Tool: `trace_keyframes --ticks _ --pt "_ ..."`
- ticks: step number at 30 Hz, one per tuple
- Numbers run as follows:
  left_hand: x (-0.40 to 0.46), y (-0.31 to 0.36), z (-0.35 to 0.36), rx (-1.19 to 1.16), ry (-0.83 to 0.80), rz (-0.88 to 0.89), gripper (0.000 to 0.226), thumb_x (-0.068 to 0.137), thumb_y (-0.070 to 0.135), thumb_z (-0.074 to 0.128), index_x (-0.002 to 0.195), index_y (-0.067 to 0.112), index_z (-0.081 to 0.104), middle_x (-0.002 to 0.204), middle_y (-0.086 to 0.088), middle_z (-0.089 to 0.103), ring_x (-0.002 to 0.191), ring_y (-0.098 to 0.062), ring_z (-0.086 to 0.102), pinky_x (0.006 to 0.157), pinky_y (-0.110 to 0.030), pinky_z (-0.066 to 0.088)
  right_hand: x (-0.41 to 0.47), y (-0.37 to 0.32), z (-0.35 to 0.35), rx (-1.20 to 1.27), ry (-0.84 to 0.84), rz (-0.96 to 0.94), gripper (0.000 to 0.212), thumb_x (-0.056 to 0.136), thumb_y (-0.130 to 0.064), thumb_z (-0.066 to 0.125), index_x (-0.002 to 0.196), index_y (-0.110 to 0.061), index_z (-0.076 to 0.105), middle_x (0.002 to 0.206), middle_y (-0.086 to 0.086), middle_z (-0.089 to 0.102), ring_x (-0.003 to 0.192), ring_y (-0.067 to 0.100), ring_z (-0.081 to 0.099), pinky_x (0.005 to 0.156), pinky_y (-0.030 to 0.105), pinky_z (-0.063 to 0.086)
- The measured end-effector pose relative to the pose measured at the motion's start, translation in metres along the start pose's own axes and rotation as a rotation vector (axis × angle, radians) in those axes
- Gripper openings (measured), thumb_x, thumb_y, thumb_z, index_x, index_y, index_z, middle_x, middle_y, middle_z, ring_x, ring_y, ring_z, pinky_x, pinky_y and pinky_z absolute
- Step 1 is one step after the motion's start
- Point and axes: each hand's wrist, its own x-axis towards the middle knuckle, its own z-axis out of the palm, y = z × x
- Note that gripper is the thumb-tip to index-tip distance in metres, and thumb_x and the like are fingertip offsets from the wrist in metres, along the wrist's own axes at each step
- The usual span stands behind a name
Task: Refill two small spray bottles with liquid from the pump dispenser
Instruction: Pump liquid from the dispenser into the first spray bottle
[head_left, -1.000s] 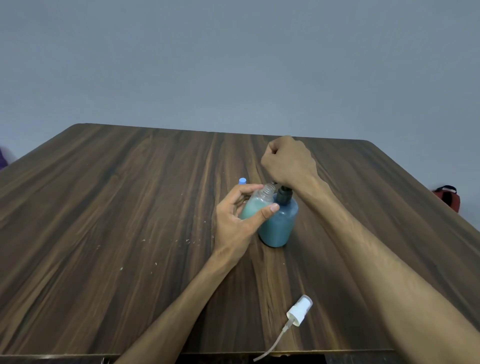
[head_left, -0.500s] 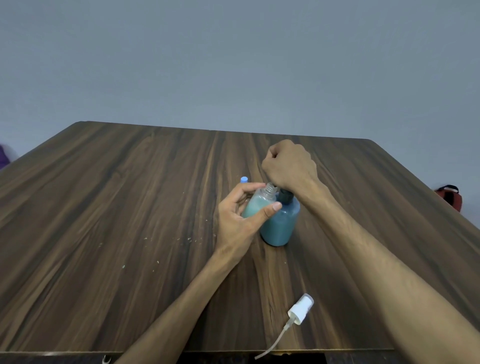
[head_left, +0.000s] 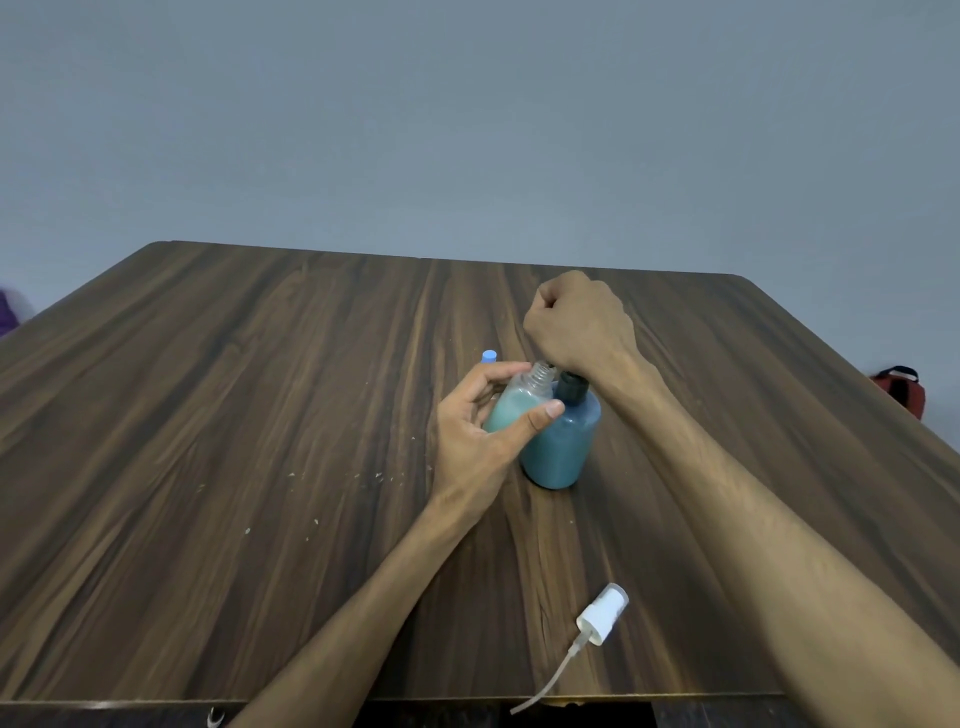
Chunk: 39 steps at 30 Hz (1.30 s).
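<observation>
On the dark wood tabletop (head_left: 260, 415) at centre frame, the left hand (head_left: 478, 441) pinches the light, slick, uncapped spray bottle (head_left: 517, 402) mid-body, tilted against the pump dispenser (head_left: 563, 441), while the right hand's (head_left: 576, 322) curled fingers press its hidden pump.

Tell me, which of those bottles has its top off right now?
The small clear bottle held by the left hand: its threaded neck is bare. The darker blue pump bottle beside it still has its black collar on, under the right hand.
</observation>
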Motion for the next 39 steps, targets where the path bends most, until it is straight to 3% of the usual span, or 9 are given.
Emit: trace_keyframes --ticks 10,14,23,28,32,39 --pt "-0.0001 -0.0033 -0.0008 0.006 -0.004 0.007 0.039 0.080 0.017 0.090 0.114 0.010 0.072 0.111 -0.010 0.077 0.104 -0.030 0.076 0.088 -0.034 0.062 -0.0003 0.0027 0.0015 0.011 -0.017 0.013 0.022 0.081 -0.011 0.050 0.059 -0.016 0.048 0.058 -0.002 0.052 0.056 0.018 0.045 0.057 0.031 0.034" --pt "-0.0005 -0.0039 -0.0030 0.025 0.010 0.014 0.041 0.080 0.025 0.088 0.114 0.009 0.072 0.111 -0.009 0.077 0.103 -0.030 0.076 0.087 -0.036 0.062 -0.0010 0.0000 0.0003 -0.008 -0.025 0.001 0.020 0.082 -0.013 0.051 0.063 -0.016 0.054 0.063 -0.003 0.056 0.059 0.016 0.048 0.063 0.032 0.037" --pt "-0.0007 -0.0035 -0.0027 0.015 0.009 0.015 0.041 0.079 0.025 0.088 0.114 0.010 0.072 0.111 -0.009 0.077 0.103 -0.029 0.076 0.086 -0.035 0.063 -0.0010 0.0001 -0.0006 -0.001 -0.029 0.006 0.020 0.081 -0.011 0.050 0.062 -0.016 0.053 0.061 -0.003 0.056 0.058 0.016 0.047 0.059 0.031 0.036" --pt "0.0009 -0.0046 -0.0026 0.014 0.000 0.012 0.038 0.080 0.015 0.089 0.114 0.009 0.072 0.111 -0.009 0.077 0.102 -0.030 0.076 0.086 -0.034 0.062 -0.0004 0.0008 0.0016 0.001 -0.045 0.017 0.024 0.083 -0.011 0.050 0.060 -0.015 0.048 0.059 -0.002 0.053 0.055 0.017 0.045 0.055 0.030 0.034" --pt "-0.0010 -0.0053 -0.0024 0.014 0.015 0.013 0.042 0.079 0.025 0.088 0.114 0.009 0.072 0.111 -0.009 0.077 0.103 -0.029 0.076 0.086 -0.032 0.062 -0.0002 0.0018 0.0011 0.020 -0.036 0.016 0.020 0.081 -0.012 0.050 0.062 -0.017 0.053 0.063 -0.003 0.057 0.059 0.017 0.048 0.063 0.032 0.037" --pt "0.0006 -0.0063 -0.0030 0.016 0.004 0.014 0.041 0.080 0.020 0.088 0.115 0.005 0.072 0.112 -0.010 0.077 0.104 -0.030 0.076 0.087 -0.033 0.062 0.0007 0.0034 0.0054 0.001 -0.031 0.027 0.022 0.083 -0.012 0.049 0.061 -0.016 0.051 0.061 -0.003 0.056 0.057 0.017 0.048 0.064 0.033 0.039"
